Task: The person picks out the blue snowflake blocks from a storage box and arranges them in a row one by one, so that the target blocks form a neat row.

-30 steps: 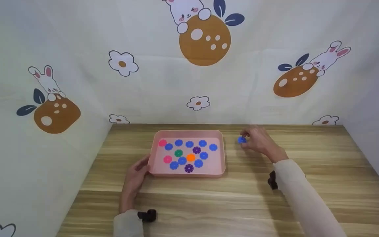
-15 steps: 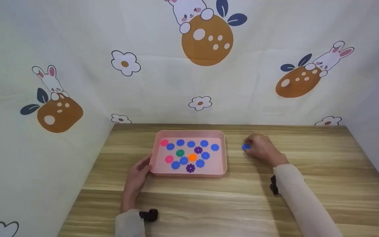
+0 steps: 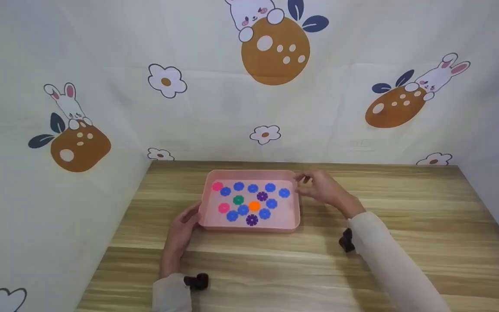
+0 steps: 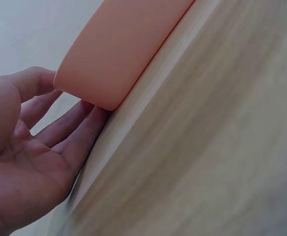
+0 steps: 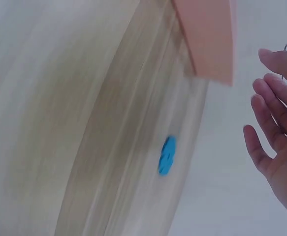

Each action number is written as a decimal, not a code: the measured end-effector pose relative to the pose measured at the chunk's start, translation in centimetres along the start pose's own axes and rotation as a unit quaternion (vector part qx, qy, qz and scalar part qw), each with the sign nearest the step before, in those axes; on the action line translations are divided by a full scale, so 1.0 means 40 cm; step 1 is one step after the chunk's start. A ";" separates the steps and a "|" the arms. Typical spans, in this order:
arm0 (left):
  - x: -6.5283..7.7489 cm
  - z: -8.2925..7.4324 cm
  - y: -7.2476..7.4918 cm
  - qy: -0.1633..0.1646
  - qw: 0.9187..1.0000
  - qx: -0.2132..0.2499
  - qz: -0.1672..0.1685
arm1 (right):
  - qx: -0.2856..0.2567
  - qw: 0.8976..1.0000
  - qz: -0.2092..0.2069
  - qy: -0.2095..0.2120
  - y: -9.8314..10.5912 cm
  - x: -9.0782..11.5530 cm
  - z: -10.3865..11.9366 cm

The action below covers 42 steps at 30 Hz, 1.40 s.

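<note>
My left hand (image 3: pixel 179 236) touches the left side of a shallow pink tray (image 3: pixel 249 226). In the left wrist view, its thumb and fingertips rest against the outside of the tray's corner. Several notched plastic discs lie in the tray, mostly blue, such as this blue disc (image 3: pixel 284 193), with a few in other colours. My right hand (image 3: pixel 325 188) is at the tray's right rim, fingers loosely bent and nothing held. Below it on the table, the right wrist view shows a loose blue notched disc (image 5: pixel 167 156), hidden in the head view.
The tray stands on a wood-grain table (image 3: pixel 249 264). Behind the table and at both sides hang pale cloth walls (image 3: pixel 215 108) printed with rabbits, brown fruit and flowers. A black wrist device (image 3: pixel 196 281) shows at the left cuff, and another black device (image 3: pixel 347 240) at the right.
My right hand lowered a blue disc toward the table right of the tray, let it go, and moved left to the tray's rim. The left hand stayed on the tray.
</note>
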<state>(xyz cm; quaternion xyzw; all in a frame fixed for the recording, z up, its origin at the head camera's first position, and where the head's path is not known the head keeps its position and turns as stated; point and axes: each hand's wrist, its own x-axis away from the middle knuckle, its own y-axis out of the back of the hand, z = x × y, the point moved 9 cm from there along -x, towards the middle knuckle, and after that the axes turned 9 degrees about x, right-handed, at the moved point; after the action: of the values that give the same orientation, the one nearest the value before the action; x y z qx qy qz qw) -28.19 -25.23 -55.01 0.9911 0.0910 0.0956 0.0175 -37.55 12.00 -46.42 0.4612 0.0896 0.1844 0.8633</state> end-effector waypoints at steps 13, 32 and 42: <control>-0.008 0.009 -0.001 0.016 1.000 0.003 0.002 | -0.039 0.997 0.060 0.041 -0.134 -0.019 0.124; -0.004 0.006 -0.002 0.006 1.000 0.025 0.004 | 0.033 0.993 0.084 0.075 -0.232 -0.022 0.157; -0.007 0.010 0.001 0.010 1.000 0.015 0.003 | 0.036 0.995 0.077 0.045 -0.241 -0.036 0.138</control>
<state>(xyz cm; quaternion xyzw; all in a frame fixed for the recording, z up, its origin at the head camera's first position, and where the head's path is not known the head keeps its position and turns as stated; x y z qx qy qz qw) -28.38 -25.32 -55.45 0.9904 0.0901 0.1046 0.0011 -34.78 2.32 -51.34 0.4889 0.0988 0.2674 0.8245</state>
